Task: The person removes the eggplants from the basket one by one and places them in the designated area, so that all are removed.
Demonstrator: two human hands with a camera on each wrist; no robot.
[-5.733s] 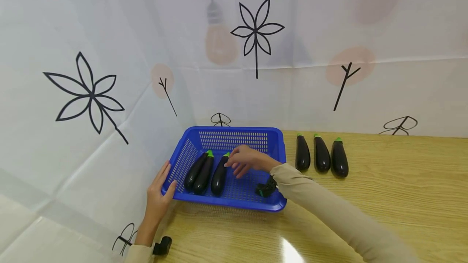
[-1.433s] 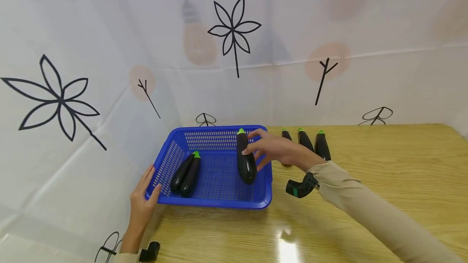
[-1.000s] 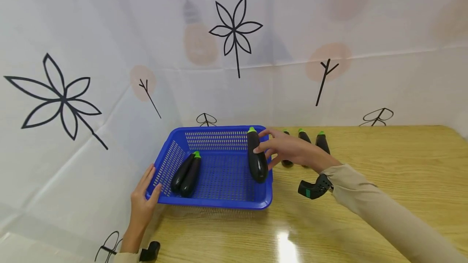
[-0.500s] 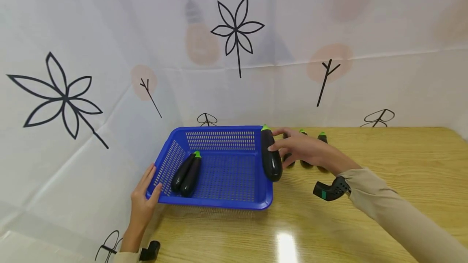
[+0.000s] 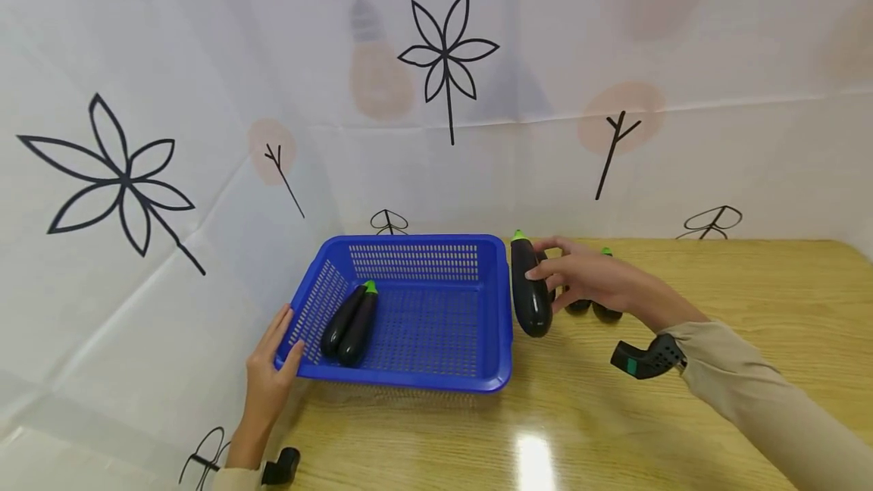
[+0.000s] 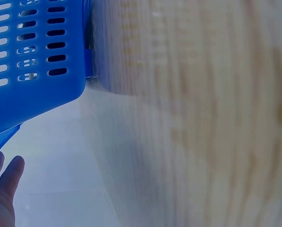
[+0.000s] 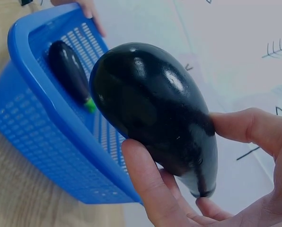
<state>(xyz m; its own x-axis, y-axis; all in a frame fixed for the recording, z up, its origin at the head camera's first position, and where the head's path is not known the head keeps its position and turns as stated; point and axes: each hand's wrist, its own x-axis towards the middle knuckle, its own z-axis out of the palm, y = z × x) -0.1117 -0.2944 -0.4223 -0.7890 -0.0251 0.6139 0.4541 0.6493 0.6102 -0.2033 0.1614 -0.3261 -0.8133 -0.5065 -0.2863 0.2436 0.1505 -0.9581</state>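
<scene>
A dark purple, glossy eggplant with a green tip is in my right hand, pinched between thumb and fingers just off the basket's right rim. Close up in the right wrist view, the held eggplant has its rounded end towards the camera. Two more eggplants lie side by side at the left of the blue plastic basket. My left hand rests on the basket's left front corner, fingers straight along the rim and thumb apart. In the left wrist view, its fingers show beneath the basket's edge.
Behind my right hand, three eggplants lie in a row on the wood-grain table, partly covered by the hand and the held one. A white printed cloth hangs at the back and left, close to the basket.
My right hand has taken an eggplant from among those in the basket and carried it right, past the basket's right rim. My left hand has stayed at the basket's left corner.
</scene>
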